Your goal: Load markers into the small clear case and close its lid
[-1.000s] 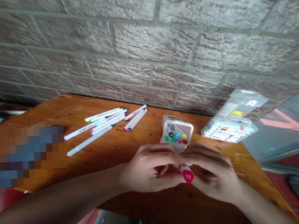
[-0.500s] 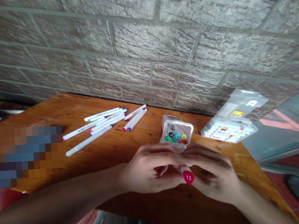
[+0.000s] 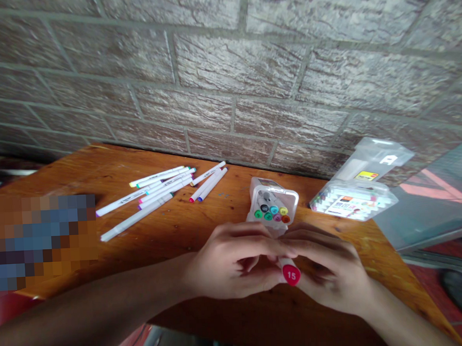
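Observation:
Over the near edge of the wooden table (image 3: 99, 169), my left hand (image 3: 231, 263) and my right hand (image 3: 329, 271) are closed together on one marker (image 3: 291, 273). Its red end cap, numbered 15, points toward me. The marker's barrel is hidden between the fingers. Just beyond my fingertips lies a small clear marker case (image 3: 272, 202) with several coloured caps showing at its open end.
Several loose white markers (image 3: 158, 192) lie scattered on the table to the left. A larger clear marker box (image 3: 356, 197) with its lid raised stands at the right, against the brick wall (image 3: 225, 65). A blurred-out patch covers the table's left part.

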{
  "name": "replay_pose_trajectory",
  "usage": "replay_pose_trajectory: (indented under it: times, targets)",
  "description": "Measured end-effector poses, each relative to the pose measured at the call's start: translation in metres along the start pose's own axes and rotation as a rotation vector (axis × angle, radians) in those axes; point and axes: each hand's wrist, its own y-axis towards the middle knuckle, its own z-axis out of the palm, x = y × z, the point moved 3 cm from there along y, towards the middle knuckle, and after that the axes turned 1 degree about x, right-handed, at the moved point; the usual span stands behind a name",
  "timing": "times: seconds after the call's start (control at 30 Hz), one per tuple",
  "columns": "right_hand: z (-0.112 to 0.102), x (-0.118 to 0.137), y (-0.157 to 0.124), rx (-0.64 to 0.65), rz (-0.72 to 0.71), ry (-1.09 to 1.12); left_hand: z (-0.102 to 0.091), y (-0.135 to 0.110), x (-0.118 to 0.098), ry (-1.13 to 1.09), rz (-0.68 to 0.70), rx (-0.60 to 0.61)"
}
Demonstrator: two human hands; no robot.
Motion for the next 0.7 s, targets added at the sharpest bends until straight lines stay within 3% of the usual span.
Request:
replay_pose_trajectory:
  times: [0.7]
  targets:
    - [0.0001, -0.0006, -0.0011, 0.002, 0.005, 0.005, -0.0002, -0.0007, 0.0003, 0.003, -0.004, 0.002]
